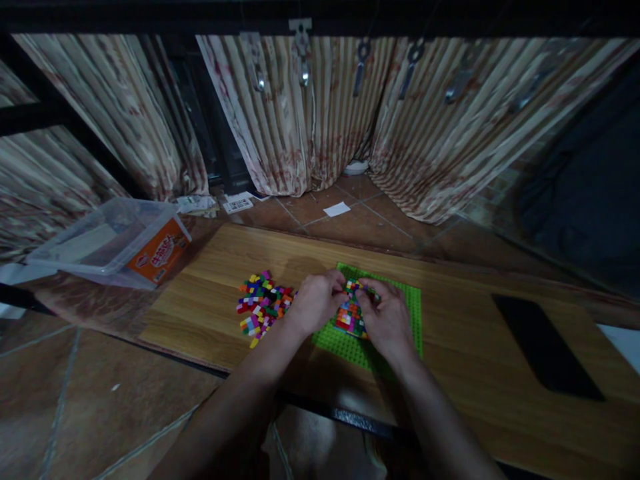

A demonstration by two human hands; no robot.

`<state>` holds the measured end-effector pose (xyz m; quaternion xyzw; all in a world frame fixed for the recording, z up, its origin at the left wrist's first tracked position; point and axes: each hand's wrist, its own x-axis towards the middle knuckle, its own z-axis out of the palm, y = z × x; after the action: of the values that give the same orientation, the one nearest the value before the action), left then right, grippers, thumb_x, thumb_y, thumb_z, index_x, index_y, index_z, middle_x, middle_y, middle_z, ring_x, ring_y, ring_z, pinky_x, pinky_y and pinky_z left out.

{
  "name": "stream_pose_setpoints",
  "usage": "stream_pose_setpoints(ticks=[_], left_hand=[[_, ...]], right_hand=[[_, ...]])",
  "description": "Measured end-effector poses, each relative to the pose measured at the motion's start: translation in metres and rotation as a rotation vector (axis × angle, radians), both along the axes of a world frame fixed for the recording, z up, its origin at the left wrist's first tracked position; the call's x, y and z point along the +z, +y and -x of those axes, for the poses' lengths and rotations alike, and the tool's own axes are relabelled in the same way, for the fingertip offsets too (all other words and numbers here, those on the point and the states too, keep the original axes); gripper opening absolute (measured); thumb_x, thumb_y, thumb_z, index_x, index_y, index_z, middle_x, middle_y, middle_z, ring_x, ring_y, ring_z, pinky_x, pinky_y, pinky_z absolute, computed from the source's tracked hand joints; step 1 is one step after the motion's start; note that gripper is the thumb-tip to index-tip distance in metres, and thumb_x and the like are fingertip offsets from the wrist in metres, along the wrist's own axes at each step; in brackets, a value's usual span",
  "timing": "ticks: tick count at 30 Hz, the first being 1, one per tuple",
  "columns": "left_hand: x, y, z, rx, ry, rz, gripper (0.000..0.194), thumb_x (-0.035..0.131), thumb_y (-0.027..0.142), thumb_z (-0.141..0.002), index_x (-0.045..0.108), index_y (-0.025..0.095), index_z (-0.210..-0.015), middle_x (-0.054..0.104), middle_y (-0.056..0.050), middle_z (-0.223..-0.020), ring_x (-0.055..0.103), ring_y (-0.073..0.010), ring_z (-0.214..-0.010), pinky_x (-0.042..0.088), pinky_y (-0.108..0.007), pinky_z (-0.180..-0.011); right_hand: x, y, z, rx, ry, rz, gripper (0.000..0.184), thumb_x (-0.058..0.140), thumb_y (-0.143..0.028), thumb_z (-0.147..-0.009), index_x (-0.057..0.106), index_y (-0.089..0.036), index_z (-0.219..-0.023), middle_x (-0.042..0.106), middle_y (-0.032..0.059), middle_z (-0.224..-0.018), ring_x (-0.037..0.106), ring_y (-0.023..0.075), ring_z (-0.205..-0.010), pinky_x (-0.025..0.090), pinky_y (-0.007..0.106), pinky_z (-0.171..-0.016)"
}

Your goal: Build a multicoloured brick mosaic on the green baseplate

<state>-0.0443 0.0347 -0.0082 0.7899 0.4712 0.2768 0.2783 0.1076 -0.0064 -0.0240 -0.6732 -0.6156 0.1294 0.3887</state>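
A green studded baseplate (414, 310) lies on the wooden board, and a patch of small multicoloured toy bricks (351, 315) is built up near its middle. My left hand (317, 301) reaches over the plate's left side, thumb and fingers pinched at the upper left of the patch. Whatever is between those fingertips is too small to make out. On the right of the patch, my right hand (389, 319) has bent fingers and thumb pressed against the bricks, hiding part of them. A heap of loose toy bricks (260, 308) lies left of my left hand.
A clear plastic bin (110, 243) with an orange label stands at the board's left end. Towards the right lies a flat black slab (545, 347) on the wooden board (460, 360). Striped curtains (300, 120) hang behind, with papers (337, 209) on the tiled floor.
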Motion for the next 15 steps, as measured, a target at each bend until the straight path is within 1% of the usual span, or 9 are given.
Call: stream_pose_setpoints(ticks=[5, 11, 15], left_hand=[[-0.0003, 0.0027, -0.0032, -0.028, 0.020, -0.004, 0.017, 0.064, 0.018, -0.077, 0.060, 0.018, -0.093, 0.071, 0.001, -0.077, 0.067, -0.0132, -0.072, 0.051, -0.021, -0.066], [0.0021, -0.0003, -0.0016, -0.019, 0.031, 0.000, 0.024, 0.065, 0.021, -0.075, 0.061, 0.019, -0.099, 0.072, -0.001, -0.085, 0.069, -0.0145, -0.078, 0.053, -0.022, -0.072], [0.0038, -0.0020, 0.0008, -0.027, 0.007, 0.040, 0.028, 0.059, 0.014, -0.077, 0.062, 0.018, -0.105, 0.073, -0.002, -0.091, 0.069, -0.0148, -0.084, 0.054, -0.023, -0.077]], right_hand=[[0.0008, -0.0002, 0.0005, -0.002, 0.000, 0.004, 0.029, 0.050, -0.033, -0.084, 0.068, -0.020, -0.103, 0.068, 0.0086, -0.103, 0.053, 0.0257, -0.101, 0.042, 0.041, -0.091], [0.0000, 0.0004, -0.0003, 0.004, -0.003, -0.007, 0.029, 0.050, -0.034, -0.084, 0.068, -0.020, -0.102, 0.068, 0.0087, -0.102, 0.054, 0.0258, -0.100, 0.042, 0.041, -0.090], [0.0005, 0.0005, 0.0001, 0.002, -0.017, 0.005, 0.030, 0.053, -0.038, -0.083, 0.068, -0.020, -0.102, 0.068, 0.0089, -0.103, 0.054, 0.0263, -0.100, 0.042, 0.042, -0.090]])
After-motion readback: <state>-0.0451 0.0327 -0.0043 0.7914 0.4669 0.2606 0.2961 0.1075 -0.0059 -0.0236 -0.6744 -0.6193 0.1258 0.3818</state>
